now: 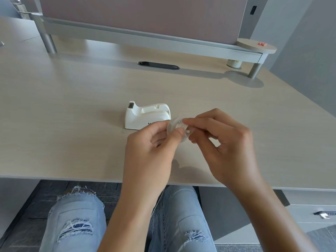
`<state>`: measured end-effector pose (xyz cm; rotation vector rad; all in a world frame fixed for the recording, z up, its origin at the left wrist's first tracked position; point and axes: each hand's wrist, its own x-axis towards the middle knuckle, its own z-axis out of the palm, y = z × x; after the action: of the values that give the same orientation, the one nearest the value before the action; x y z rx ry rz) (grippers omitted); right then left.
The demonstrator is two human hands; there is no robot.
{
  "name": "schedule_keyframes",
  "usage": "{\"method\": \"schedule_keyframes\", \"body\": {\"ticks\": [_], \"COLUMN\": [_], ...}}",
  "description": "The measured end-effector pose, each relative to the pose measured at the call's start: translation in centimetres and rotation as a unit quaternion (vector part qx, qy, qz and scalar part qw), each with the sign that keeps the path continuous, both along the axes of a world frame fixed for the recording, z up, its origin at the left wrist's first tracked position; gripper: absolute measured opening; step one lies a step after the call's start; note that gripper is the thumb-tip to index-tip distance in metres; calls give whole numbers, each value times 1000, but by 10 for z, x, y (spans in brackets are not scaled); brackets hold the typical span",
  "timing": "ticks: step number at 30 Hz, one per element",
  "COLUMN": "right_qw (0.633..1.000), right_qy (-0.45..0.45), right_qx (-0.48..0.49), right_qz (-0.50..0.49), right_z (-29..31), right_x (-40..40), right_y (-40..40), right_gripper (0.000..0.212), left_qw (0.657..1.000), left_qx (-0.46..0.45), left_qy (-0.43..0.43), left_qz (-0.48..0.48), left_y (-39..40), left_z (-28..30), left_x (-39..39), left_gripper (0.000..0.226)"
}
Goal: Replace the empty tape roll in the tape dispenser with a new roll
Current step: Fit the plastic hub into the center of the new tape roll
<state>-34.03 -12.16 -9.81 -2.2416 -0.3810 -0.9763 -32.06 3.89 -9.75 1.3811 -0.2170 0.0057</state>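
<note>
Pale wooden desk (pixel 72 110), grey partition (pixel 145 15)

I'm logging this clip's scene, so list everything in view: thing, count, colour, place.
dispenser: 1, white, mid desk, roll cradle empty
tape roll: 1, clear, held in both hands just right of the dispenser
desk: 1, pale wood
cable slot: 1, black, far middle of desk
shelf: 1, grey, raised on legs at desk's back
panel: 1, mauve, behind the shelf
round disc: 1, beige, shelf's right end
small items: pink, on the disc, count unclear
cup: 1, white, under the shelf, right
jeans: ripped, light blue, below desk edge
left hand: 1, grips roll
right hand: 1, pinches roll's top edge
</note>
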Motion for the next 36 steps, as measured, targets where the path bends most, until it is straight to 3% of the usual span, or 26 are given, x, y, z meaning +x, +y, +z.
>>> {"method": "schedule_keyframes", "body": {"ticks": [4,8,15,19,36], "right_qw": [987,981,996,998,996], "right_qy": [49,68,4,-21,3], "right_qx": [148,176,83,27,-82], "right_qz": [24,45,-33,-57,18], "right_z": [-2,-3,-7,-7,5], "right_x": [-3,-7,-7,-7,-2], "right_y": [5,7,5,6,-11], "right_gripper": [24,30,25,24,24], "left_qw": [1000,1000,998,998,998], "left_qx": [8,-3,-46,-35,-4], "left_qy": [-4,-1,37,43,61], "left_qz": [23,28,9,18,-13], "left_y": [-3,-6,-7,-8,2], "left_z": [-2,1,-3,-7,3], "left_x": [0,-2,-4,-6,-3], "left_gripper": [5,4,24,19,33]}}
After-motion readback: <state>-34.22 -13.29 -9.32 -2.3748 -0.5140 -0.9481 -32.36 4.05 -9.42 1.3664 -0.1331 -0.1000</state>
